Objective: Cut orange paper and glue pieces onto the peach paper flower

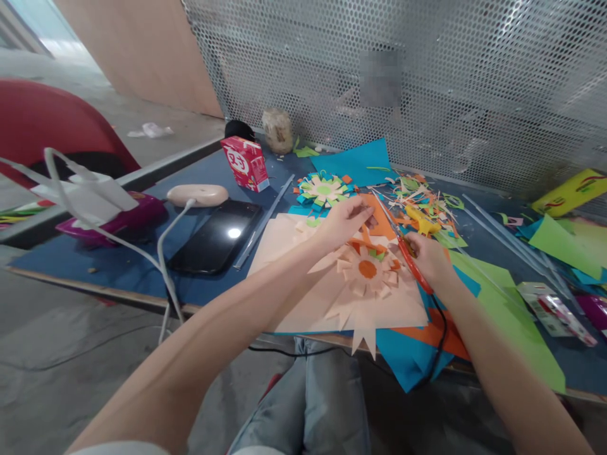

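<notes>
My right hand point(427, 253) grips a pair of scissors point(413, 268) with orange-red handles. The blades point away and to the left, along the right edge of a piece of orange paper point(379, 221). My left hand point(348, 221) has its fingers curled together at the left side of that orange paper, pinching it. Below both hands, a peach paper flower point(367, 268) with an orange centre and pointed ribbon tails lies on peach sheets point(289, 272). A finished-looking green, cream and blue paper rosette point(324, 189) lies just beyond my left hand.
Paper scraps point(412, 189) and a yellow object point(422, 221) lie beyond my right hand. A black phone point(215, 237), pink box point(245, 164) and corded white device point(198, 194) stand left. Green sheets point(512, 303) and clear sticks point(512, 237) lie right. Perforated metal point(303, 69) backs the table.
</notes>
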Demonstrator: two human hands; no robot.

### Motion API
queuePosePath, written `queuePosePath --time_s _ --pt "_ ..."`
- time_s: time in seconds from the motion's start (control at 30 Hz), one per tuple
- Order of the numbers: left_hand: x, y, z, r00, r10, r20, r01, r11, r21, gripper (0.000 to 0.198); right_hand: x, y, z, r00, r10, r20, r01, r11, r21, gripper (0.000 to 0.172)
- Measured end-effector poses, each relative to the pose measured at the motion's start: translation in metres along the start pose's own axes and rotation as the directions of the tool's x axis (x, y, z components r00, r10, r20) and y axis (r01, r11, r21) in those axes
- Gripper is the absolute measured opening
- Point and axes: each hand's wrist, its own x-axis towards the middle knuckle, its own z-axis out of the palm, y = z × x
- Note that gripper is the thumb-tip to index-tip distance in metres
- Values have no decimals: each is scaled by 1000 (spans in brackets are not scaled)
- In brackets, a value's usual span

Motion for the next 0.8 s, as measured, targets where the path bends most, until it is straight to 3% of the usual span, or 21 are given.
queuePosePath --time_s 0.2,0.37,0.53,0.63,0.8 --pt "-1 -7 -1 999 34 6 -34 999 13 12 0 -2 1 998 69 14 -69 998 -9 31" --pt "-1 -13 -5 998 59 35 -64 984 168 17 0 1 2 990 125 60 -125 992 -12 25" --pt "0 -9 -13 990 81 -113 -26 905 424 11 3 4 -1 962 257 90 -253 966 -54 31" --pt "3 -8 -20 971 138 -195 -14 848 529 11 3 -1 -3 923 368 109 -344 919 -191 38" --pt "6 -10 -28 955 120 -272 47 844 534 11 1 -13 -5 863 489 127 -419 833 -361 42"
